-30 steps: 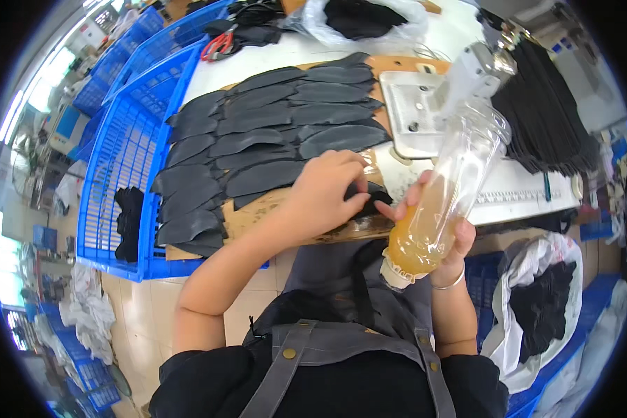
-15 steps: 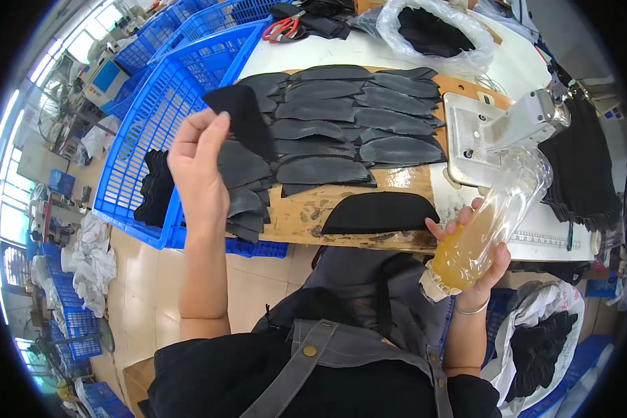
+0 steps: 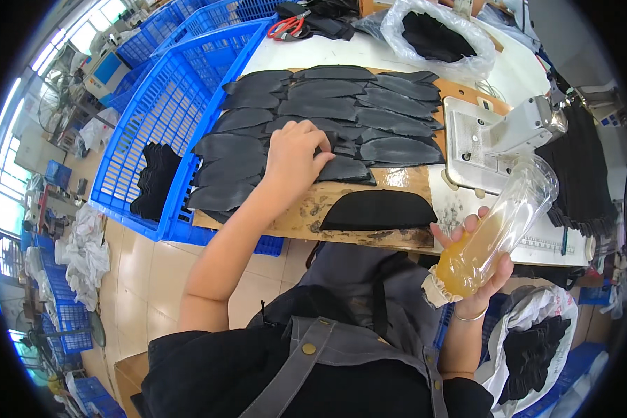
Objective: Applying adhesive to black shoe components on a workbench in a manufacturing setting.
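Observation:
My left hand (image 3: 296,159) reaches over rows of dark curved fabric pieces (image 3: 390,122) laid overlapping on a wooden board (image 3: 296,219). Its fingers are bent, thumb and forefinger closing at the edge of one dark piece; the fingertips are partly hidden. My right hand (image 3: 491,275) wraps a clear plastic bottle (image 3: 491,240) part-filled with yellowish liquid. The bottle is tilted, its whitish, crusted neck end pointing down toward me. Between the hands, a single black half-moon piece (image 3: 378,210) lies flat near the board's front edge.
A blue plastic basket (image 3: 161,111) with black wavy-edged pieces (image 3: 155,182) stands at the left. At the right is a sewing machine (image 3: 498,136), with stacked black fabric (image 3: 582,167) beyond. Red-handled scissors (image 3: 288,26) and a plastic bag (image 3: 460,66) of black pieces lie at the back.
My left hand has moved right and down from beside the basket onto the rows. The black piece it held up is no longer seen raised. My right hand keeps the bottle in nearly the same place.

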Action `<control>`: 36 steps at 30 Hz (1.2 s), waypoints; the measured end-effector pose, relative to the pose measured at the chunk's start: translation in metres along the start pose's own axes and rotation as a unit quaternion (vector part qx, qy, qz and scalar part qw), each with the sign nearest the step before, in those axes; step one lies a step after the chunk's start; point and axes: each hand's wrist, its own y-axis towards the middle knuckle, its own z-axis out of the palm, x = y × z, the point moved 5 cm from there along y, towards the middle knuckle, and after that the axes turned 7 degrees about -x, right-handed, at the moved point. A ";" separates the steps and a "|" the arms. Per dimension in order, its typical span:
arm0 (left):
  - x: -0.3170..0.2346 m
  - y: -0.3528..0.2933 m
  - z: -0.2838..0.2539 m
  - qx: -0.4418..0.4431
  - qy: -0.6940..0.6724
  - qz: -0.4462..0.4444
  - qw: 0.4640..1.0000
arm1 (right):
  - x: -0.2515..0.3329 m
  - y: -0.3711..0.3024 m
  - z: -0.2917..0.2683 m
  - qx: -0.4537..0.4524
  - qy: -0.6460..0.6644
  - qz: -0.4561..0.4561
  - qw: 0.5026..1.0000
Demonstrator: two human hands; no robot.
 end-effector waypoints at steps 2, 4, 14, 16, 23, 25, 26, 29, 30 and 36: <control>-0.002 0.005 -0.004 -0.009 0.073 0.034 0.997 | 0.000 0.001 -0.001 0.005 0.007 -0.001 1.000; -0.005 0.004 -0.009 -0.026 0.092 0.060 0.994 | -0.001 0.000 0.000 0.000 0.011 0.001 1.000; -0.047 -0.063 -0.033 -0.037 -0.103 0.157 0.982 | 0.014 0.008 0.016 -0.058 -0.100 -0.099 0.988; -0.043 -0.083 -0.025 -0.043 -0.102 0.188 0.976 | 0.017 0.013 0.029 -0.029 -0.251 -0.194 0.948; -0.029 -0.105 -0.020 -0.148 -0.141 0.173 0.963 | -0.037 0.042 0.098 0.150 -0.357 -0.235 0.892; -0.029 -0.106 -0.018 -0.158 -0.135 0.174 0.963 | -0.061 0.047 0.104 0.222 -0.457 -0.140 0.850; -0.028 -0.107 -0.018 -0.161 -0.137 0.169 0.963 | -0.066 0.050 0.108 0.224 -0.460 -0.137 0.848; -0.027 -0.108 -0.022 -0.170 -0.140 0.161 0.962 | -0.077 0.045 0.127 0.318 -0.617 -0.314 0.648; -0.027 -0.109 -0.023 -0.176 -0.126 0.173 0.961 | -0.081 0.045 0.125 0.319 -0.593 -0.309 0.672; -0.025 -0.110 -0.023 -0.180 -0.097 0.201 0.958 | -0.086 0.044 0.119 0.270 -0.488 -0.252 0.791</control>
